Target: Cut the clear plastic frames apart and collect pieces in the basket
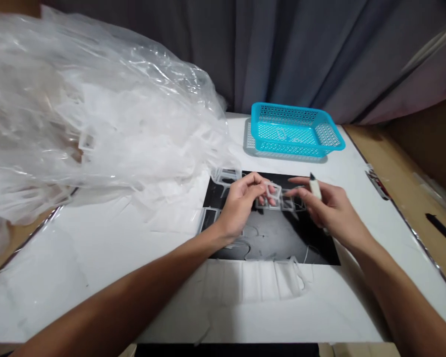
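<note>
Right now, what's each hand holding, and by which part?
Left hand: small clear plastic frame, apparently by its left edge. Right hand: pale pen-like tool, by its body, dark tip exposed.

We see the white table [115, 248] in moderate light, but the curtain [275, 54] is quite dim. Glare shines on the plastic bag [152, 64], and the blue basket [293, 148] throws a shadow leftward. We find the clear piece [274, 192] in the left hand [241, 201] somewhat blurred, and both forearms [134, 292] stretched toward the lower corners.

Room background
A dark curtain [282, 49] is hanging behind the white tabletop [357, 173]; a brown surface [397, 168] is bordering its right side.
</note>
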`<act>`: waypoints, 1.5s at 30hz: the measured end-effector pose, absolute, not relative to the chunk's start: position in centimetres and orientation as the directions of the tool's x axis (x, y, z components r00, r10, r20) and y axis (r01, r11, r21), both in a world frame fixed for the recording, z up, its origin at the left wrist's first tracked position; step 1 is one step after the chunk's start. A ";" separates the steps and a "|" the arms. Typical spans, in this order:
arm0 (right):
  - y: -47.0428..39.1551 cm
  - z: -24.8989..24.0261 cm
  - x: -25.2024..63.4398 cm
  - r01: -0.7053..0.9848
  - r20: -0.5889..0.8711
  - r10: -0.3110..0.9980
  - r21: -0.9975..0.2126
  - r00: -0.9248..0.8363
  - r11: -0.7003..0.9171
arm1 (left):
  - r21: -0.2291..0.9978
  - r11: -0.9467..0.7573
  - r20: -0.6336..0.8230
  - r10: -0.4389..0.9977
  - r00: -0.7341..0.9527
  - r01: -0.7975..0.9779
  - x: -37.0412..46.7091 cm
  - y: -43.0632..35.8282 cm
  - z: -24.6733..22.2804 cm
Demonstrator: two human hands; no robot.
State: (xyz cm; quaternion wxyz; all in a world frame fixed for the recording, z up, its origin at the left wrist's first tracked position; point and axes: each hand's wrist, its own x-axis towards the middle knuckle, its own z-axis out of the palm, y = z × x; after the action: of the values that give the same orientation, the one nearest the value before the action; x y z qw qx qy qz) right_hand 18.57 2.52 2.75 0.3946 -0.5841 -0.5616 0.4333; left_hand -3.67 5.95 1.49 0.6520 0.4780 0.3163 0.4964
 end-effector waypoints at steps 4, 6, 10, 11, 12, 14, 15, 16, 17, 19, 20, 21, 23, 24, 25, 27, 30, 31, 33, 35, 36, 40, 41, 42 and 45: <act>2.5 2.8 17.1 0.086 -0.221 0.967 -0.974 -0.129 -0.211 | 0.927 0.121 0.033 0.917 0.398 -0.354 -3.9 6.0 2.2; 2.5 3.1 16.8 0.006 -0.250 0.953 -0.968 -0.170 -0.252 | 0.927 0.127 0.027 0.915 0.402 -0.352 -4.0 6.2 2.4; 2.5 3.9 16.8 -0.054 -0.246 0.955 -0.965 -0.166 -0.257 | 0.931 0.134 0.017 0.913 0.408 -0.339 -4.1 6.3 2.4; 2.5 4.0 16.9 -0.072 -0.244 0.956 -0.963 -0.165 -0.259 | 0.932 0.135 0.015 0.912 0.409 -0.336 -4.1 6.4 2.4; 2.5 4.1 17.1 -0.096 -0.242 0.955 -0.961 -0.169 -0.261 | 0.933 0.135 0.014 0.912 0.410 -0.332 -4.0 6.3 2.3; 2.5 4.3 17.3 -0.138 -0.239 0.953 -0.954 -0.185 -0.265 | 0.937 0.132 0.013 0.913 0.409 -0.325 -4.0 6.3 2.3; 2.5 4.3 17.4 -0.151 -0.237 0.953 -0.952 -0.189 -0.266 | 0.939 0.128 0.015 0.912 0.410 -0.320 -3.9 6.3 2.3; 2.4 4.3 17.4 -0.162 -0.235 0.953 -0.950 -0.191 -0.267 | 0.941 0.123 0.019 0.911 0.412 -0.315 -3.9 6.2 2.3; 2.4 4.3 17.5 -0.170 -0.235 0.952 -0.948 -0.194 -0.269 | 0.944 0.117 0.024 0.909 0.416 -0.309 -3.8 6.2 2.2; 2.4 4.3 17.6 -0.184 -0.234 0.951 -0.945 -0.200 -0.271 | 0.950 0.099 0.036 0.908 0.418 -0.295 -3.8 6.2 2.2; 2.4 4.3 17.6 -0.191 -0.232 0.951 -0.943 -0.203 -0.271 | 0.954 0.088 0.041 0.909 0.415 -0.287 -3.7 6.2 2.1; 2.4 4.3 17.7 -0.198 -0.230 0.951 -0.942 -0.206 -0.270 | 0.957 0.076 0.046 0.912 0.409 -0.278 -3.7 6.2 2.1; 2.4 4.4 17.8 -0.212 -0.223 0.951 -0.940 -0.214 -0.269 | 0.964 0.053 0.056 0.918 0.393 -0.260 -3.8 6.2 1.9; 2.4 4.5 17.9 -0.217 -0.221 0.950 -0.939 -0.220 -0.269 | 0.967 0.042 0.060 0.920 0.386 -0.251 -3.8 6.2 1.9; 2.4 4.6 17.9 -0.221 -0.219 0.949 -0.937 -0.227 -0.269 | 0.969 0.033 0.064 0.922 0.381 -0.244 -3.8 6.2 1.8; 2.5 4.8 18.0 -0.227 -0.216 0.945 -0.935 -0.245 -0.273 | 0.973 0.020 0.070 0.924 0.376 -0.232 -3.9 6.2 1.8; 2.5 5.0 18.1 -0.232 -0.218 0.938 -0.931 -0.270 -0.283 | 0.976 0.006 0.078 0.924 0.373 -0.219 -3.9 6.2 1.6; 2.5 5.1 18.1 -0.230 -0.219 0.935 -0.930 -0.280 -0.287 | 0.977 0.001 0.081 0.924 0.373 -0.214 -3.9 6.2 1.6; 2.5 5.0 18.2 -0.218 -0.220 0.930 -0.932 -0.294 -0.289 | 0.980 -0.012 0.088 0.924 0.373 -0.201 -3.9 6.2 1.4; 2.5 4.8 18.5 -0.187 -0.214 0.926 -0.942 -0.311 -0.280 | 0.984 -0.033 0.098 0.923 0.371 -0.176 -3.8 6.3 1.3; 2.6 4.7 18.7 -0.153 -0.212 0.917 -0.949 -0.338 -0.276 | 0.986 -0.048 0.105 0.923 0.370 -0.159 -3.8 6.3 1.3; 3.0 4.6 20.2 0.074 -0.244 0.839 -0.968 -0.486 -0.239 | 0.991 -0.118 0.133 0.904 0.407 -0.061 -3.7 6.1 1.7; 3.1 4.7 20.7 0.116 -0.253 0.840 -0.967 -0.480 -0.225 | 0.990 -0.136 0.136 0.890 0.436 -0.031 -3.6 6.0 1.9; 3.1 4.8 21.1 0.136 -0.256 0.856 -0.966 -0.449 -0.218 | 0.988 -0.155 0.136 0.871 0.472 0.001 -3.5 5.9 2.0; 3.1 5.2 22.2 0.115 -0.278 0.884 -0.961 -0.375 -0.253 | 0.969 -0.227 0.123 0.793 0.597 0.102 -3.3 5.5 2.2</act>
State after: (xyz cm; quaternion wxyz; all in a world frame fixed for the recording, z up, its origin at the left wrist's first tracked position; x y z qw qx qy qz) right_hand 22.18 3.08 5.16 0.3022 -0.4702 -0.5314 0.6366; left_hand -3.28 5.46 2.18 0.5370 0.7142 0.3132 0.3216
